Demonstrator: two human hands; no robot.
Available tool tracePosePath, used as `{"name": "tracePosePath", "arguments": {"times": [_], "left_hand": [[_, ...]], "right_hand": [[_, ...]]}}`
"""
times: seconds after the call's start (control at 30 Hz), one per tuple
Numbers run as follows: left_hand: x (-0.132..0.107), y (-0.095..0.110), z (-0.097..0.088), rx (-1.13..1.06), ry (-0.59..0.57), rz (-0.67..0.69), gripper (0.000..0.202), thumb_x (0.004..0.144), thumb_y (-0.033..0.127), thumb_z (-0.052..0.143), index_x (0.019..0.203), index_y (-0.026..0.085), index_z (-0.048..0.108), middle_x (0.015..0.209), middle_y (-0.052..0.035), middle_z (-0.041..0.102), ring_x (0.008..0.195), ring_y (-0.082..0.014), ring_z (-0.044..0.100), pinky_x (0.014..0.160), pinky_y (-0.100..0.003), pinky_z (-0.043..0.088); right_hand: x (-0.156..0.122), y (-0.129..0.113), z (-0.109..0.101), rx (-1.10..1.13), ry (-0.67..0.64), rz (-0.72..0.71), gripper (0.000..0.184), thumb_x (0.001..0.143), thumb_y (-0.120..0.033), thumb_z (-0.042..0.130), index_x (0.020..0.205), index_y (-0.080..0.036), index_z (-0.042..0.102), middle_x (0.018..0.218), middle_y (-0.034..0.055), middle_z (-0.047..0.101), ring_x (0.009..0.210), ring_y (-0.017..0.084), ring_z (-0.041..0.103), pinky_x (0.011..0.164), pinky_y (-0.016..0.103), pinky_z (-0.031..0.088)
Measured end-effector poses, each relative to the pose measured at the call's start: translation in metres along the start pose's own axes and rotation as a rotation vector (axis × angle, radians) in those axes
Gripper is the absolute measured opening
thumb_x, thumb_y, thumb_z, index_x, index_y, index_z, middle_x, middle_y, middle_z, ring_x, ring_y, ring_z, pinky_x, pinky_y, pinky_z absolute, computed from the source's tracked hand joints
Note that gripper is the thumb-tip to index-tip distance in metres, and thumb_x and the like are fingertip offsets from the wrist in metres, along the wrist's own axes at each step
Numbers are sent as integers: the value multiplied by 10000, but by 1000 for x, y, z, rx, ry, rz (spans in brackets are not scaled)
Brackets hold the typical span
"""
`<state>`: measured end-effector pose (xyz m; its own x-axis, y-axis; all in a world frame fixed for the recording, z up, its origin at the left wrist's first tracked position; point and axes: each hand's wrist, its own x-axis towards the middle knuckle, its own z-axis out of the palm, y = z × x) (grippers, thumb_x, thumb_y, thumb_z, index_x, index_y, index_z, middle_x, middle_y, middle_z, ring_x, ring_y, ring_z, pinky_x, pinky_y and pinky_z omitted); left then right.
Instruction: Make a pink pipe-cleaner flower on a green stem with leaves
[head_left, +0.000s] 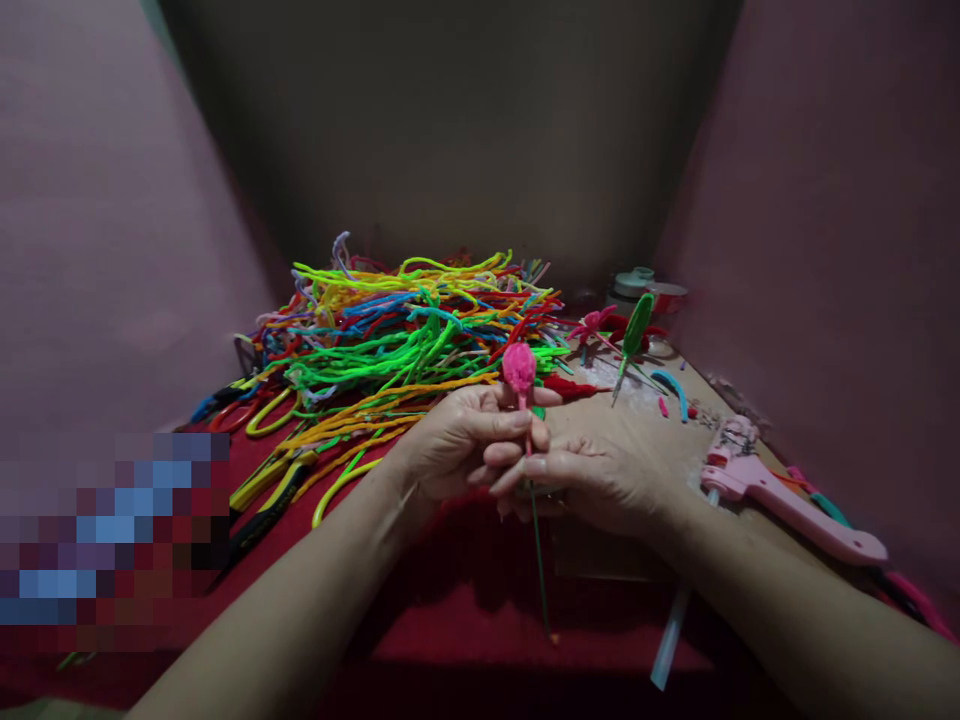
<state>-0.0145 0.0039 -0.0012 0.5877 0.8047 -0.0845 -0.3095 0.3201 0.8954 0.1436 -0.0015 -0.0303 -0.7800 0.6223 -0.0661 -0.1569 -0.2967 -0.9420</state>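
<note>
My left hand [469, 440] and my right hand [581, 480] meet at the middle of the view, both pinched round a thin green stem [538, 560] that hangs down below them. A fuzzy pink bud [519, 366] tops the stem just above my left fingers. My right fingers press against the stem below the left ones. A big heap of coloured pipe cleaners [397, 330] lies right behind the hands.
A pink glue gun [787, 500] lies at the right on brown cardboard [645, 420]. A finished green leaf on a stem [636, 330] and a pink flower [592, 325] stand behind. Black-and-yellow pliers [274, 495] lie at the left on the red cloth [450, 620]. Pink walls close both sides.
</note>
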Motion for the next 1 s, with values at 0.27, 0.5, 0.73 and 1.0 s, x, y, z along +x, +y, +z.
{"name": "tracePosePath", "arguments": {"times": [0.27, 0.5, 0.73, 1.0], "left_hand": [[-1, 0, 3, 210, 107, 32, 147, 743, 243, 642, 689, 134, 559, 417, 77, 396, 303, -27, 352, 324, -143, 294], [-4, 6, -6, 121, -51, -88, 225, 700, 204, 659, 891, 85, 661, 602, -7, 586, 322, 11, 305, 351, -154, 309], [-3, 6, -2, 119, -52, -16, 426, 699, 218, 670, 1110, 159, 575, 657, -6, 610, 363, -34, 418, 376, -170, 353], [5, 1, 5, 476, 348, 180, 233, 694, 314, 690, 738, 131, 553, 616, 11, 587, 516, -78, 531, 497, -189, 405]], "right_hand": [[2, 1, -8, -224, 14, -72, 305, 835, -342, 500, 862, -135, 723, 747, 50, 651, 598, 97, 479, 538, 232, 335], [-1, 3, -5, -132, -125, -62, 284, 824, -336, 540, 932, -128, 702, 831, 76, 660, 646, 113, 536, 532, 232, 351], [-1, -1, -1, -150, -49, -89, 231, 769, -269, 583, 923, -147, 703, 747, 33, 644, 619, 108, 495, 563, 245, 331], [7, -7, -13, -130, 459, -461, 197, 812, -301, 553, 776, -180, 704, 659, -6, 588, 597, 105, 468, 569, 241, 354]]}}
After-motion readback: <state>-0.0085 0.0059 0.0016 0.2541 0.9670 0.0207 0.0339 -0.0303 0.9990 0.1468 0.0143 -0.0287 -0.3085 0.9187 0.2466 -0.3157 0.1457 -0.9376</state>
